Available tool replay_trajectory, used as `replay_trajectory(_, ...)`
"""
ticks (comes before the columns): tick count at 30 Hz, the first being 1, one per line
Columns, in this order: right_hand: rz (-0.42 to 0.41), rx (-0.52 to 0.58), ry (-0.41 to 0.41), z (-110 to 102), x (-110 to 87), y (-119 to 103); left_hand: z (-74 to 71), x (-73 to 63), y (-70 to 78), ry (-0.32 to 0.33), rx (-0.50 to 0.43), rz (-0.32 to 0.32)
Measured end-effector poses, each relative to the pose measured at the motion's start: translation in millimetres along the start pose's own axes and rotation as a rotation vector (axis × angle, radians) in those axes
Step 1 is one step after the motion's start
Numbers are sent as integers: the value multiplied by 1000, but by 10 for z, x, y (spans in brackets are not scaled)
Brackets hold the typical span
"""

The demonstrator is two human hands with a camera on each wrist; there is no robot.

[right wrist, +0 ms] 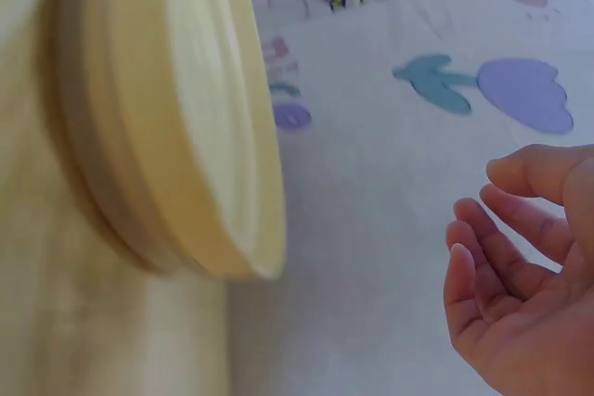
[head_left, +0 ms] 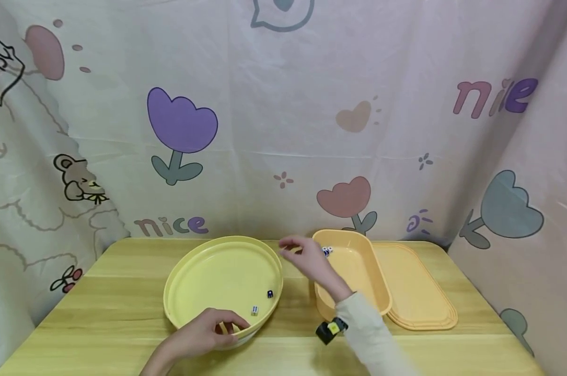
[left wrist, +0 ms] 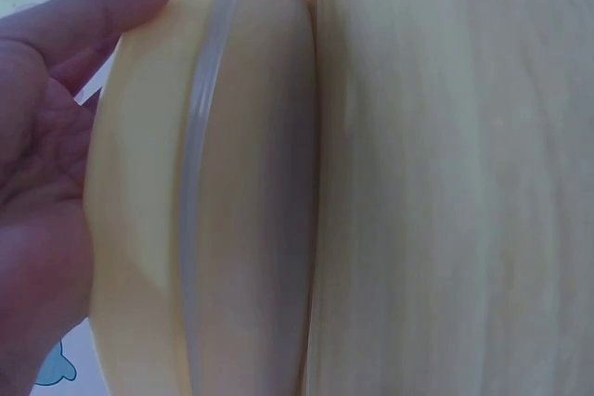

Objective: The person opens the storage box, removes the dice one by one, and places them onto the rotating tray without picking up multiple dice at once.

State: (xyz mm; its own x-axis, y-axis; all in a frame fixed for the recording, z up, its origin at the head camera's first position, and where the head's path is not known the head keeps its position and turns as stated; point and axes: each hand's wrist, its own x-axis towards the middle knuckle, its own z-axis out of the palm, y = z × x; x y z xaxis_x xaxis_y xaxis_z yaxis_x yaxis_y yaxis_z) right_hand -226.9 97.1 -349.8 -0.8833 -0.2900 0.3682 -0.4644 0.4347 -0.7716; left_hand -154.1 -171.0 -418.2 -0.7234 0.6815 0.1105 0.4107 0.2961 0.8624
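Note:
At the near edge of a round yellow tray (head_left: 222, 271), my left hand (head_left: 205, 331) holds the rim. The left wrist view shows the thumb (left wrist: 121, 2) along the outside of that rim. A white die (head_left: 255, 310) and a dark blue die (head_left: 270, 294) lie inside the tray, close to its right side. My right hand (head_left: 313, 263) is in the air between the tray and an orange rectangular box (head_left: 382, 284). Its fingers are loosely curled, with nothing between them in the right wrist view. Several white and blue dice (head_left: 327, 251) sit at the box's far left corner.
A flat orange lid (head_left: 412, 284) lies on the wooden table (head_left: 109, 308), right of the box. Behind the table hangs a patterned curtain (head_left: 264, 125), which also runs along both sides. A black device with a yellow mark (head_left: 332, 330) is strapped to the right wrist.

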Motion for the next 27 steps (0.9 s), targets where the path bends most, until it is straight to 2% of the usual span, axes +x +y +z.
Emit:
replay_trajectory(5,70,-30,14,-256,196,62,-5,-14,4,-3,7,29)
replay_trajectory(11,148,-52,35,-422,298,305,-7,-17,6,-2,2,18)
replay_trajectory(17,244,-47,89,-504,319,659,-4,-13,-29,-10,-8,33)
replay_trajectory(22,314,-49,177,-537,340,941,4,-20,-47,-8,-1,41)
replay_trajectory(27,343,-98,261,-533,324,1162,-7,-23,-19,-4,-1,32)
